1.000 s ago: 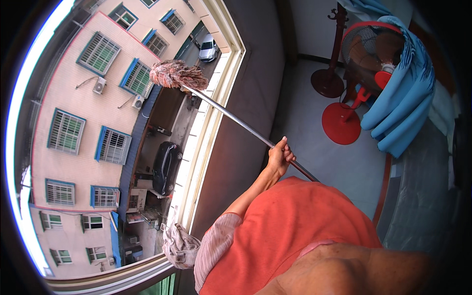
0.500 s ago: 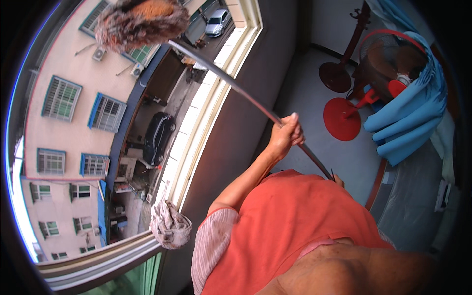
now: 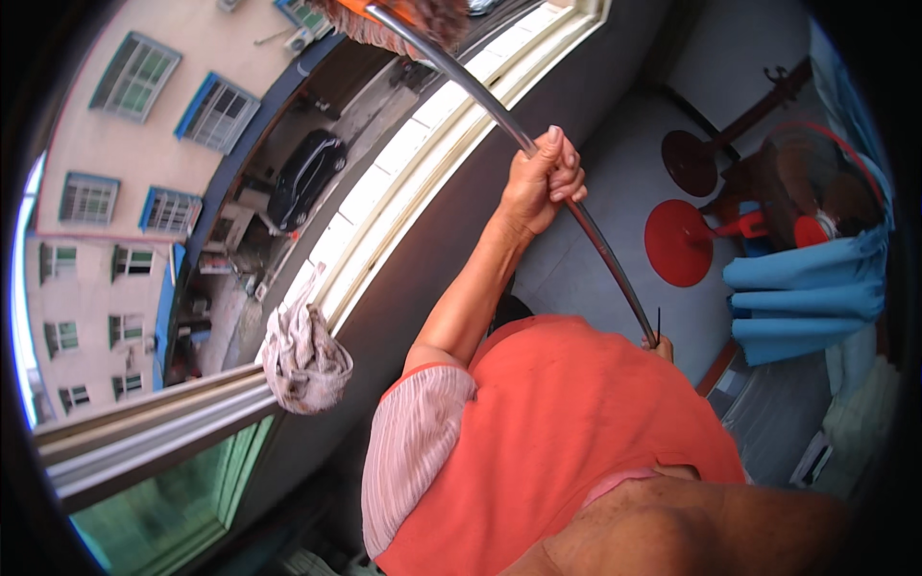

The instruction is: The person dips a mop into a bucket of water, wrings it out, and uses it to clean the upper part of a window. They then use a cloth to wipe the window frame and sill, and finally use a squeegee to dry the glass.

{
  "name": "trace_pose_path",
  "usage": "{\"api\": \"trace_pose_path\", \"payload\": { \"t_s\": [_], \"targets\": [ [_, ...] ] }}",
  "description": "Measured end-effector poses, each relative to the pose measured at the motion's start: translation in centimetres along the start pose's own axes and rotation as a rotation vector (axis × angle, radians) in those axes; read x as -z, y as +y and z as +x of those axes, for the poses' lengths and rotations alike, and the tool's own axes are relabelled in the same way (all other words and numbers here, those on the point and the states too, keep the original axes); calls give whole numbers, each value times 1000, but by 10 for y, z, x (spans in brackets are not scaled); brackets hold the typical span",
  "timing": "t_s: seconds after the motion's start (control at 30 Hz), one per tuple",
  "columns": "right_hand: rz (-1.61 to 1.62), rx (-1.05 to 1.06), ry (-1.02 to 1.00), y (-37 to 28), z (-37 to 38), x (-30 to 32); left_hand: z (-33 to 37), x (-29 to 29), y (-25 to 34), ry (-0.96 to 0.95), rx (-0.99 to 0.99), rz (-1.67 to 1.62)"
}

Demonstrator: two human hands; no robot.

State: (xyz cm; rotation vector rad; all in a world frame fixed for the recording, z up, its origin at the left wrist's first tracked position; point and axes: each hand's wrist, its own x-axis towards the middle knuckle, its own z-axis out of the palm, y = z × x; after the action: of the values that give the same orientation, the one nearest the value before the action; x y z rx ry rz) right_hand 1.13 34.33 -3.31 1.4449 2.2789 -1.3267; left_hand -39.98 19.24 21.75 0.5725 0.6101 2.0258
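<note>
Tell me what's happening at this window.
A person in an orange top grips a long metal pole with the left hand, arm raised. The right hand, mostly hidden behind the body, sits at the pole's lower end. The pole slants up to a shaggy duster head at the picture's top edge, out over the street. A crumpled rag lies on the window ledge.

one head-worn fisheye view looks steeply down, close over the person's torso, toward the window sill [image 3: 403, 202].
</note>
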Motion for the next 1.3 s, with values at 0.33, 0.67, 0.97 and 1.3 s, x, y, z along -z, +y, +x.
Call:
{"api": "trace_pose_path", "payload": {
  "t_s": [0.33, 0.67, 0.97, 1.3],
  "targets": [
    [-385, 138, -366, -29, 57, -19, -41, 24, 26, 153, -60, 113],
    [-889, 447, -686, -178, 101, -103, -62, -4, 101, 182, -337, 445],
    [-957, 833, -800, -212, 65, -111, -176, -71, 74, 664, -577, 786],
    [-925, 786, -917, -148, 80, -91, -341, -109, 13, 1164, -1061, 819]
  ]
}}
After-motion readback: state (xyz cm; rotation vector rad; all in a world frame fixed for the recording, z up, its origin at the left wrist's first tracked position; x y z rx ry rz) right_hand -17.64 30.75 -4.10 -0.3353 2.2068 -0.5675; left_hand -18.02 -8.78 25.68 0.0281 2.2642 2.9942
